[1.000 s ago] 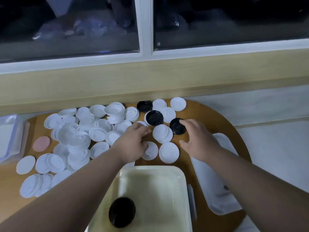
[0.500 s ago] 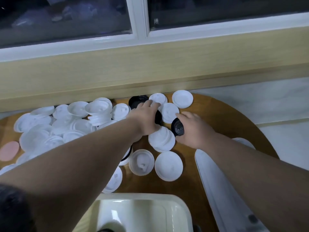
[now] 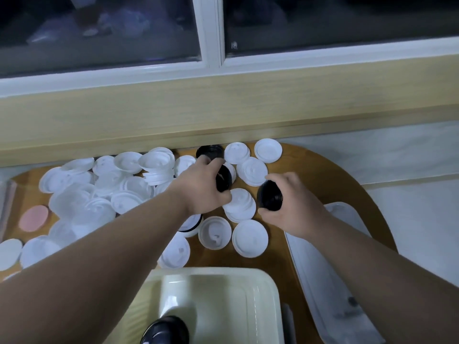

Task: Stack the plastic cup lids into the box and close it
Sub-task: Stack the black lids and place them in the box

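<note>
1. Black plastic sits in both hands. The left hand [image 3: 202, 188] curls its fingers round a black lid [image 3: 224, 179] among the white ones. The right hand [image 3: 294, 209] pinches a second black lid [image 3: 269, 196] between thumb and fingers, tilted up on edge. The hands are near each other but apart.
2. A small stack of white lids [image 3: 240, 203] lies between the hands, touching the left fingertips.
3. A third black lid [image 3: 210, 152] lies just beyond the left fingers, at the table's far edge.
4. Loose white lids [image 3: 104, 192] crowd the left half of the wooden table [image 3: 323, 175], overlapping and partly stacked. One pink lid [image 3: 34, 218] lies beside them.
5. The cream box [image 3: 263, 306] stands open at the near edge. A fourth black lid [image 3: 165, 328] lies inside it, cut off by the frame.
6. A translucent cover [image 3: 320, 276] lies right of the box, partly hidden under the right forearm.
7. A small mark on the window glass [image 3: 234, 45] and a dark mark on the cover are both too small to read.
8. The left forearm hides several lids. A clear plastic item [image 3: 5, 207] is cut off at the left border.
</note>
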